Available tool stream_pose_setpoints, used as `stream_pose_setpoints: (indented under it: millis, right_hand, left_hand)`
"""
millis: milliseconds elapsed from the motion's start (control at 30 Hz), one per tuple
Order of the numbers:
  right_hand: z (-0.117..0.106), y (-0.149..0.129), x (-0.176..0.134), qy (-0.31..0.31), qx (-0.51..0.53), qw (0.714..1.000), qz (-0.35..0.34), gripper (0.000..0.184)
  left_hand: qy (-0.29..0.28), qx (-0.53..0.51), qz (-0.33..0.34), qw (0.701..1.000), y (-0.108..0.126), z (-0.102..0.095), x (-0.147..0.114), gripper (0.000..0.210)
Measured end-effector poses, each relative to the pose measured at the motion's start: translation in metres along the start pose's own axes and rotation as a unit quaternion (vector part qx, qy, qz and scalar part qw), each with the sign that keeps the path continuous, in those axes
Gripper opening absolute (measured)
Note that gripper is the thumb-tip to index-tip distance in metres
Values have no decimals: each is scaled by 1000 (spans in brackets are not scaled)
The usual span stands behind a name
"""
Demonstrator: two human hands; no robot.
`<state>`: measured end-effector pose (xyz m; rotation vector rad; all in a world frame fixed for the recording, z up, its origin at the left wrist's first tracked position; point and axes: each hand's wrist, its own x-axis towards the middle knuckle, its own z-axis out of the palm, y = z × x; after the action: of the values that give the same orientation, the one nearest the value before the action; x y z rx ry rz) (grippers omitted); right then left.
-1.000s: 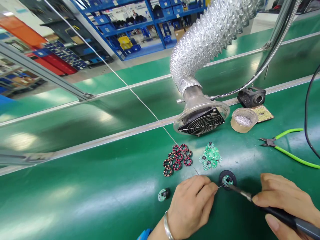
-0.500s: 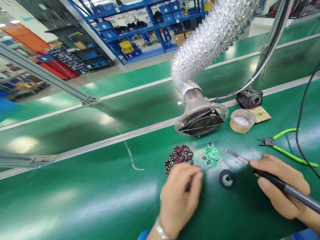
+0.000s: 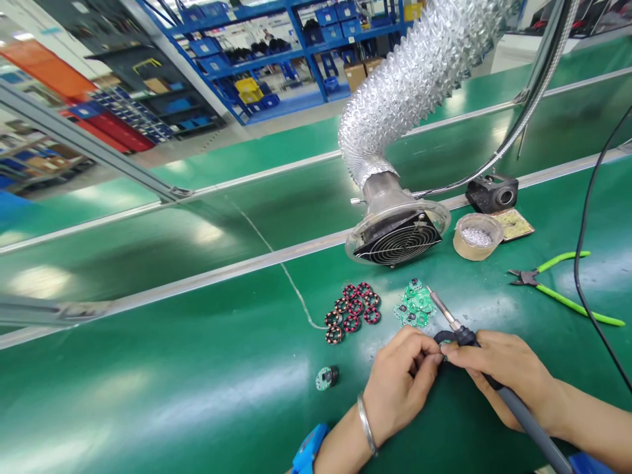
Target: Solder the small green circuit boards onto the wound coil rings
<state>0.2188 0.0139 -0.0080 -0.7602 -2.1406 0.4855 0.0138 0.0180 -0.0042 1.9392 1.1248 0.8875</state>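
Observation:
My right hand (image 3: 513,378) grips a soldering iron (image 3: 444,313) like a pen, its tip pointing up and left near a pile of small green circuit boards (image 3: 416,304). Its fingertips meet those of my left hand (image 3: 402,382) at a black ring with a green board (image 3: 443,338), mostly covered by the fingers. The left fingers are pinched closed; what lies between them is hidden. Left of the boards lie several ring-shaped coils (image 3: 354,307), red, black and copper-coloured. A small round part with a green board (image 3: 326,378) lies left of my left hand.
A fume extractor (image 3: 399,240) on a silver duct (image 3: 395,99) hangs behind the parts. Right of it are a tub of shiny bits (image 3: 476,238), a yellowish sponge tray (image 3: 516,225) and a black holder (image 3: 492,195). Green-handled cutters (image 3: 526,278) and a black cable (image 3: 580,263) lie right.
My left hand has moved right, away from the coils, uncovering the small green-board part. My right hand has come left with the soldering iron, and both hands now meet at the black ring.

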Motion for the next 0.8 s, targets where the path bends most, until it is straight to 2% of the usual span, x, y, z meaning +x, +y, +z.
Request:
stream_pose_setpoints:
  millis: [167,300,467,633,700,800]
  right_hand:
    - [-2,-3,3,-12,-40,999,-22,35]
    - [-4,-3,4,-20,-43,999,-22,33]
    - [-17,-10,1,36,-46,998,5,44]
    - [-32,-28,2,96,-41,994,37,29]
    - [-35,-34,3,81,-39,994,54,23]
    - [-38,-38,5,21,-38,997,66,22]
  left_hand:
    - [-7,-2,-11,1000,0,-2,0,11]
    - [-9,47,56,997,-3,-5,-2,12]
    - [-25,139,111,984,-5,-6,-6,12]
    - [-18,188,132,973,-5,-5,-7,11]
    - [-15,203,134,970,-5,-4,-8,12]
    - [-15,218,132,967,-5,-4,-8,14]
